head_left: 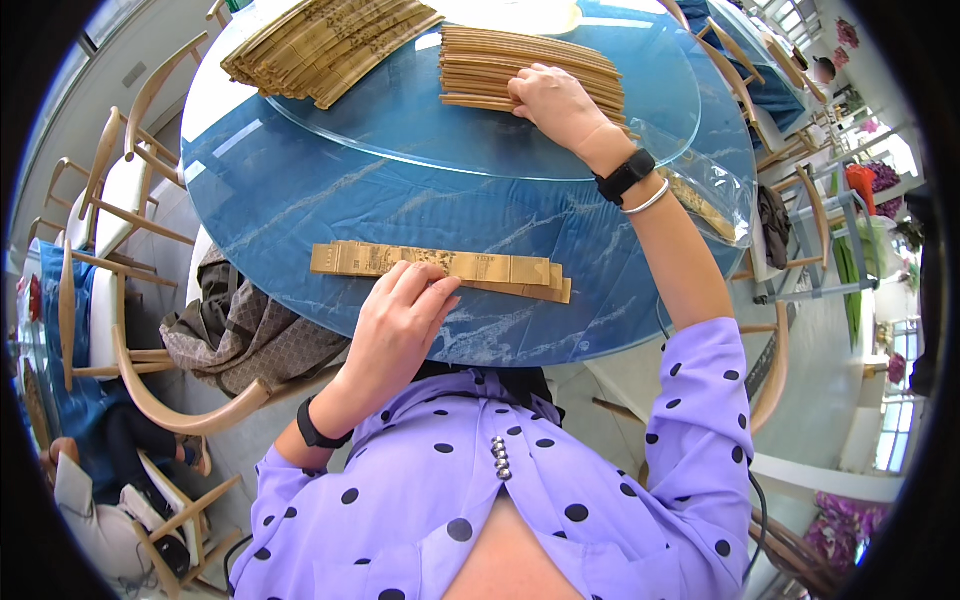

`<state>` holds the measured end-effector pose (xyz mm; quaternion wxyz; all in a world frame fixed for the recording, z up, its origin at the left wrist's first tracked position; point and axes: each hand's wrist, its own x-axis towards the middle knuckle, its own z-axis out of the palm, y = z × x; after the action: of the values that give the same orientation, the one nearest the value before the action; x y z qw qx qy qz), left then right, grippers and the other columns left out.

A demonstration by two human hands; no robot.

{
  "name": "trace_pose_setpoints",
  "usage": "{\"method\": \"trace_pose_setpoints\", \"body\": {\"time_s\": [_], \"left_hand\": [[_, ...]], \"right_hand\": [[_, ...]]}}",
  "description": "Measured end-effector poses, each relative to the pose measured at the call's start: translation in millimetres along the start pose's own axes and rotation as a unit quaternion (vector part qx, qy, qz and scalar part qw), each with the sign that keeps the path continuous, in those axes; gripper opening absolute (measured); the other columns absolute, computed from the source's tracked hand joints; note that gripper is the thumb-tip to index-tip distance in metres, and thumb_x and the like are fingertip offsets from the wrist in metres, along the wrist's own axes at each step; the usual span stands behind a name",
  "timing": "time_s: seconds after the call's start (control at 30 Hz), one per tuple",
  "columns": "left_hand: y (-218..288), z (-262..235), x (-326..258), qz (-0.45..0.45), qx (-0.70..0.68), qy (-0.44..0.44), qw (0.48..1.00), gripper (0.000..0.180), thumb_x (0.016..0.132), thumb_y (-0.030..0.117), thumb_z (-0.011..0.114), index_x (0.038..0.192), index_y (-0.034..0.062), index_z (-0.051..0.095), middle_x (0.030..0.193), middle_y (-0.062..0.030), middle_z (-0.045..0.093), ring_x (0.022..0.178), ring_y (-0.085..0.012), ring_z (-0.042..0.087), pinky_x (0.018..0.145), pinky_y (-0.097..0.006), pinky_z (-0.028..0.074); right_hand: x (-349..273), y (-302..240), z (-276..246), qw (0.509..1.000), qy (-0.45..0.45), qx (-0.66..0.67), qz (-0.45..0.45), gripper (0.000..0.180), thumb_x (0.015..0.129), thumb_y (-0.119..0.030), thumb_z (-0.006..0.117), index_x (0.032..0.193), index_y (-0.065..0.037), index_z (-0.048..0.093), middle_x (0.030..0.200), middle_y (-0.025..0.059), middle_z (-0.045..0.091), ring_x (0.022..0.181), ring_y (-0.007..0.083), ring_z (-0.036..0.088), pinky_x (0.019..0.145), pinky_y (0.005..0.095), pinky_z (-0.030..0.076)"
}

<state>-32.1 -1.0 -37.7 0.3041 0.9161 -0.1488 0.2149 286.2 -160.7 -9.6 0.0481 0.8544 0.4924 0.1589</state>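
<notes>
A few long gold paper chopstick sleeves (510,268) lie overlapped across the near part of the blue table. My left hand (405,300) is at their near edge, thumb and fingers pinched together on the paper. Farther off, a row of light brown wooden chopsticks (475,65) lies side by side on the glass turntable. Over their right part is my right hand (560,105), its fingers curled and closed down on the chopsticks; the fingertips are partly hidden. At the far left of the glass sits a thick fanned stack of similar gold sleeves (325,50).
A clear plastic bag (712,195) with yellowish contents lies at the table's right edge. Wooden chairs (150,385) stand around the round table (260,215). Brown patterned fabric (245,330) rests on the chair at left. Another person's leg (150,440) shows at lower left.
</notes>
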Motion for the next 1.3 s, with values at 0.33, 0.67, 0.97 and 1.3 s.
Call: {"method": "trace_pose_setpoints", "body": {"time_s": [0.33,0.67,0.97,1.3], "left_hand": [[-9,12,5,0.014,0.013,0.062,0.998,0.017,0.086,0.004,0.073,0.102,0.0015,0.067,0.1,-0.0097,0.063,0.092,-0.0289,0.062,0.083,-0.041,0.052],[-9,20,20,-0.051,-0.005,0.109,0.993,0.038,0.095,0.011,0.069,0.129,0.0018,0.055,0.122,-0.0165,0.058,0.108,-0.0337,0.057,0.092,-0.04,0.048],[-1,7,20,-0.049,-0.14,0.041,0.988,0.021,0.104,0.021,0.058,0.106,0.0007,0.064,0.08,-0.0104,0.063,0.072,-0.0278,0.061,0.067,-0.037,0.05],[18,24,32,-0.012,-0.178,-0.011,0.984,0.032,0.1,0.029,0.062,0.114,0.0003,0.064,0.1,-0.014,0.062,0.091,-0.0315,0.061,0.078,-0.042,0.05]], "right_hand": [[-24,-14,-16,0.989,0.04,-0.139,0.021,0.015,0.094,-0.017,0.067,0.097,-0.004,0.06,0.086,0.0127,0.07,0.09,0.0275,0.072,0.083,0.0358,0.056],[-68,-73,-130,0.971,0.161,0.161,0.07,0.013,0.095,-0.013,0.064,0.096,-0.001,0.058,0.088,0.0224,0.07,0.089,0.038,0.07,0.077,0.0431,0.055],[-174,-169,-141,0.945,-0.001,0.292,0.149,0.016,0.096,-0.019,0.066,0.102,-0.004,0.064,0.081,0.0131,0.062,0.074,0.0318,0.066,0.065,0.0419,0.052],[-212,-169,-114,0.929,0.038,0.286,0.231,0.023,0.099,-0.026,0.065,0.097,-0.004,0.062,0.079,0.0132,0.062,0.068,0.032,0.064,0.058,0.0405,0.049]]}}
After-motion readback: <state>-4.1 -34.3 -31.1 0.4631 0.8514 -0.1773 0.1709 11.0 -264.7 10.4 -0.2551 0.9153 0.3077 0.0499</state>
